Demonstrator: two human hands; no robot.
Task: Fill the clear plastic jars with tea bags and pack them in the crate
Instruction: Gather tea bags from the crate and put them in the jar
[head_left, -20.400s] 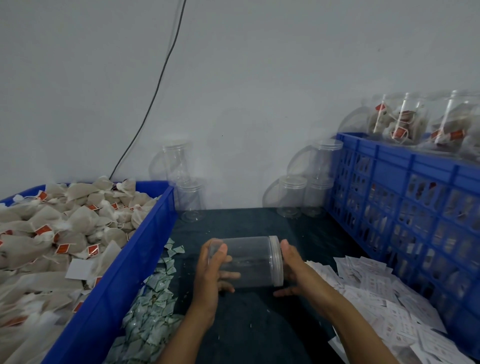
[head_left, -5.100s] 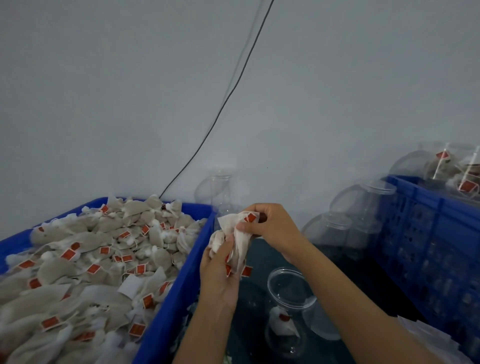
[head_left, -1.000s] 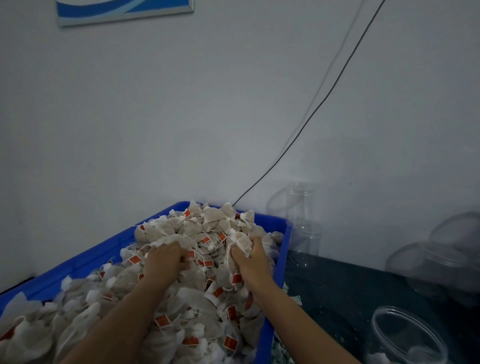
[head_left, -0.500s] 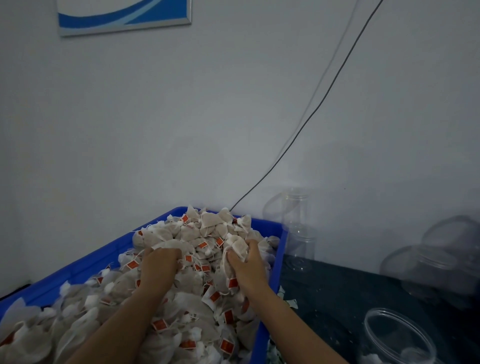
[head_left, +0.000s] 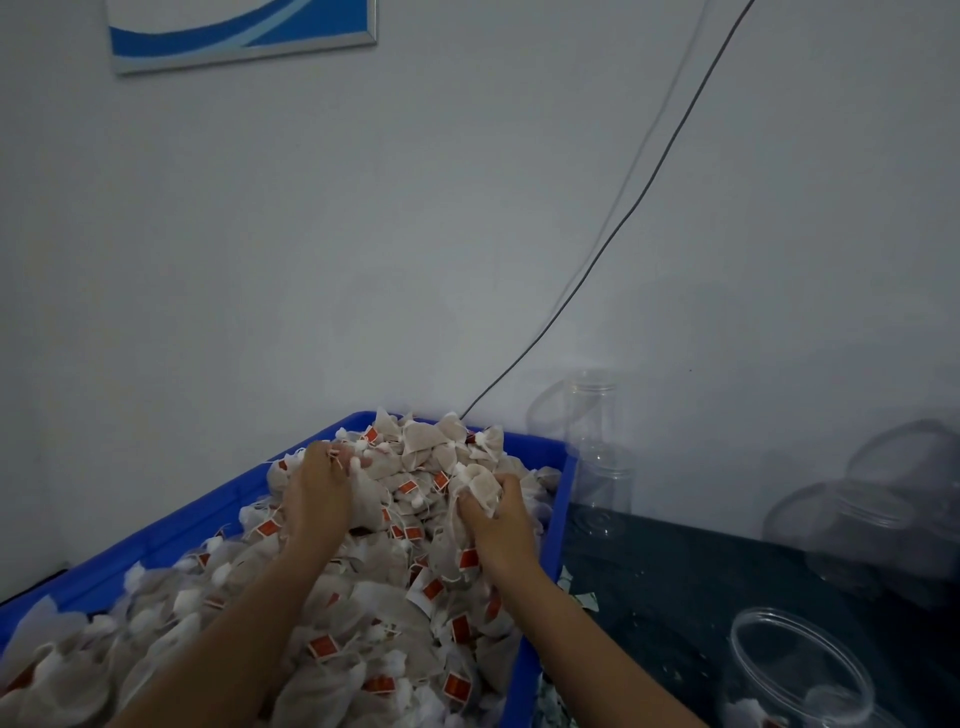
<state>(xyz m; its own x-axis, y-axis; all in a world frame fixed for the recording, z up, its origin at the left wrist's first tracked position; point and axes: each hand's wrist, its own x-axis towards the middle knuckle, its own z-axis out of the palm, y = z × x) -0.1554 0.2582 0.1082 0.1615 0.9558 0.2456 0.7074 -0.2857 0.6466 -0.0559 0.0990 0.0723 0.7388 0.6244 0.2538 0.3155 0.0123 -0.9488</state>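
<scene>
A blue bin (head_left: 563, 499) on the left is heaped with brownish tea bags (head_left: 363, 597) that carry red tags. Both my hands are in the heap. My right hand (head_left: 496, 525) grips a bunch of tea bags near the bin's right wall, fingers curled round them. My left hand (head_left: 317, 499) lies palm down farther left with its fingers curled into the bags at the far side. An open clear jar (head_left: 795, 670) stands at the lower right on the dark table, with a few tea bags at its bottom.
Empty clear jars are stacked against the wall beside the bin (head_left: 597, 457) and at the right (head_left: 872, 525). A dark cable (head_left: 623, 218) runs down the grey wall. Small packets (head_left: 582, 597) lie on the dark table along the bin.
My left hand has reached farther back into the heap. My right hand has closed tighter on its bunch of tea bags. The view has tilted slightly.
</scene>
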